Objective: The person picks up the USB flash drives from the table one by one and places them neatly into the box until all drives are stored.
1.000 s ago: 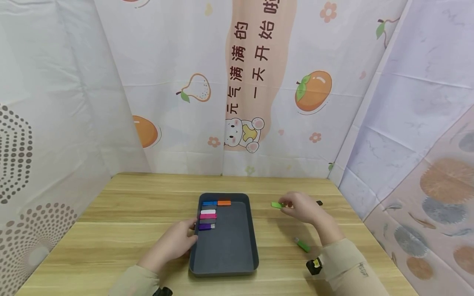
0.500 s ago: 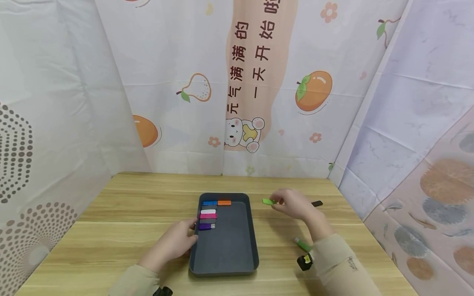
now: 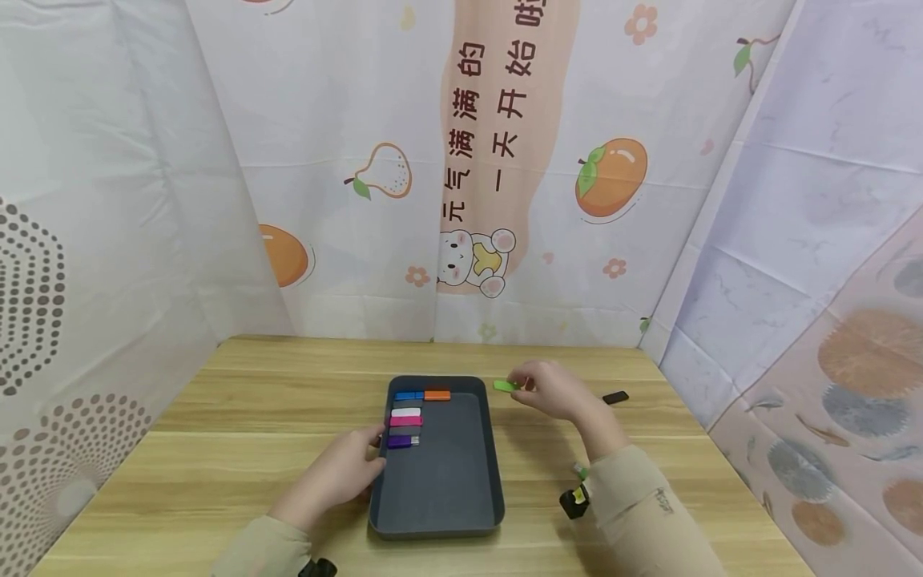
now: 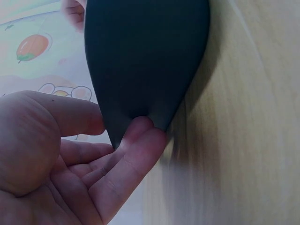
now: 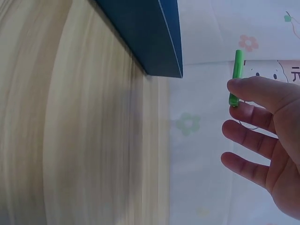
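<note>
My right hand [image 3: 548, 390] pinches a light green USB flash drive [image 3: 505, 386] between thumb and forefinger, just right of the tray's far corner. In the right wrist view this flash drive [image 5: 238, 65] stands out past the fingertips, with the other fingers spread. My left hand [image 3: 342, 469] holds the left side of a dark grey tray [image 3: 441, 489], thumb at the rim and fingers against the outer wall [image 4: 145, 61]. Along the tray's left side lie flash drives: blue [image 3: 408, 396], white [image 3: 405, 413], pink [image 3: 405, 421], purple [image 3: 398, 441] and two grey ones. An orange one [image 3: 437, 396] lies beside the blue.
A black flash drive [image 3: 616, 397] lies on the wooden table [image 3: 288, 401], right of my right hand. Another green flash drive [image 3: 580, 470] is partly hidden behind the right wrist's camera [image 3: 574, 502]. Printed curtains [image 3: 346, 264] hang behind the table and at both sides.
My right hand has moved left toward the tray with the light green flash drive. The black flash drive has come into fuller view. My left hand and the tray have stayed put.
</note>
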Demonstrator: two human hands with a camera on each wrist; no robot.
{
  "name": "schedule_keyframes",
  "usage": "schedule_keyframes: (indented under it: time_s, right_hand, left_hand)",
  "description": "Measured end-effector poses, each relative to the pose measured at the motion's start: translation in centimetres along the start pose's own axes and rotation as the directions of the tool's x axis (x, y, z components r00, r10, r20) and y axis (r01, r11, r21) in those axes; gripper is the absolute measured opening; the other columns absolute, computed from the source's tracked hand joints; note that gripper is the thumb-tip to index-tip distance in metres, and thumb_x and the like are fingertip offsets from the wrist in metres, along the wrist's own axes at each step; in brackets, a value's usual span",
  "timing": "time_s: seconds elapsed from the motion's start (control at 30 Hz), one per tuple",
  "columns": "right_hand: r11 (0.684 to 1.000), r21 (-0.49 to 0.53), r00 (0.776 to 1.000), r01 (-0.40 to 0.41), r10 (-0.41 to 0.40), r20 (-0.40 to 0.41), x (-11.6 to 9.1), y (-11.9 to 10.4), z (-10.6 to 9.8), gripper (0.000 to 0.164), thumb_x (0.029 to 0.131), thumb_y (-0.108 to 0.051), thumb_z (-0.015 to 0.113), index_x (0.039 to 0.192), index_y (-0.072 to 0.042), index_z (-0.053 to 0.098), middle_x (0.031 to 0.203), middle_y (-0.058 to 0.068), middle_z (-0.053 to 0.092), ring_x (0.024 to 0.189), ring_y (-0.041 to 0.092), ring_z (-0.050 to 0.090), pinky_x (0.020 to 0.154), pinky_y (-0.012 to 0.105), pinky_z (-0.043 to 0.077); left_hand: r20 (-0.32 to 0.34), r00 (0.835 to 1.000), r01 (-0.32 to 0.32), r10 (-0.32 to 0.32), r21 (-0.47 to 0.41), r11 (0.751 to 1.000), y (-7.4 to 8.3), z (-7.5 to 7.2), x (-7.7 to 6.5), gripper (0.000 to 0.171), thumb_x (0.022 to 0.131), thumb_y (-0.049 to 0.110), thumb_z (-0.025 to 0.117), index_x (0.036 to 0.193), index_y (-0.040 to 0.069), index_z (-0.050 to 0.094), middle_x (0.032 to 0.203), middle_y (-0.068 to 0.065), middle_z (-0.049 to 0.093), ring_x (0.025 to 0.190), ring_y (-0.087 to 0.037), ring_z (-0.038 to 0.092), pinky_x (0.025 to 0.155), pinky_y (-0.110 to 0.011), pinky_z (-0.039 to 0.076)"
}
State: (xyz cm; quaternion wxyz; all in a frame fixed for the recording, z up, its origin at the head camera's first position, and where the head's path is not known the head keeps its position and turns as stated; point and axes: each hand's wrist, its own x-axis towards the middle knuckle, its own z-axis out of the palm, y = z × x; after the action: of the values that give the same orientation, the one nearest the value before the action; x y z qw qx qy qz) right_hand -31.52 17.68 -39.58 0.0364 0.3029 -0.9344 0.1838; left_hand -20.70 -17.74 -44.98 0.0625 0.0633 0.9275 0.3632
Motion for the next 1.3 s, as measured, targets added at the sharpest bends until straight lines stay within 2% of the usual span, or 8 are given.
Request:
schedule_keyframes:
  time_s: [0.43,0.67,0.87,1.13,1.3]
  right_hand:
    - [0.999,0.032,1.000,0.006,-0.007,0.008,2.4,-2.2,-0.2,0.011,0.092,-0.018,0.077,0.102,-0.019,0.077,0.087,-0.011,0.067,0.077,0.006,0.061,0.065,0.028,0.053]
    - [0.998,0.040,0.999,0.045,-0.045,-0.004,3.9,-3.1,0.3,0.011,0.091,-0.017,0.076,0.103,-0.017,0.077,0.089,-0.010,0.069,0.077,0.007,0.061,0.065,0.027,0.053]
    - [0.998,0.065,1.000,0.021,-0.022,0.015,4.8,-3.7,0.6,0.013,0.092,-0.017,0.076,0.105,-0.016,0.077,0.089,-0.008,0.068,0.077,0.008,0.061,0.065,0.028,0.054]
    - [0.999,0.050,1.000,0.012,-0.013,0.021,6.2,-4.3,1.2,0.012,0.091,-0.021,0.077,0.103,-0.020,0.078,0.088,-0.010,0.067,0.077,0.009,0.060,0.065,0.027,0.053]
    - [0.999,0.043,0.999,0.004,-0.006,0.034,7.2,-5.0,1.9,0.012,0.092,-0.022,0.077,0.103,-0.019,0.078,0.089,-0.010,0.068,0.079,0.010,0.061,0.071,0.029,0.055]
  left_hand:
    - [0.003,1.000,0.005,-0.005,-0.010,1.000,-0.1,-0.1,0.0,0.051,0.095,0.005,0.067,0.142,-0.008,0.053,0.131,-0.024,0.063,0.125,-0.044,0.057,0.100,-0.061,0.048]
    - [0.004,1.000,-0.004,0.004,0.002,1.000,-0.1,0.0,0.0,0.051,0.095,0.005,0.068,0.141,-0.008,0.053,0.129,-0.023,0.064,0.123,-0.043,0.059,0.100,-0.060,0.048]
    - [0.007,1.000,-0.008,0.008,-0.003,1.000,-0.1,0.0,0.1,0.051,0.094,0.005,0.068,0.141,-0.008,0.053,0.130,-0.024,0.064,0.124,-0.043,0.058,0.100,-0.060,0.048]
    - [0.007,1.000,-0.004,0.004,-0.006,1.000,-0.1,-0.1,0.0,0.051,0.094,0.005,0.068,0.141,-0.009,0.053,0.130,-0.024,0.063,0.124,-0.044,0.058,0.101,-0.061,0.047]
    - [0.004,1.000,-0.010,0.010,-0.015,1.000,-0.1,0.0,0.0,0.052,0.094,0.005,0.068,0.142,-0.009,0.052,0.130,-0.024,0.064,0.124,-0.044,0.058,0.100,-0.060,0.048]
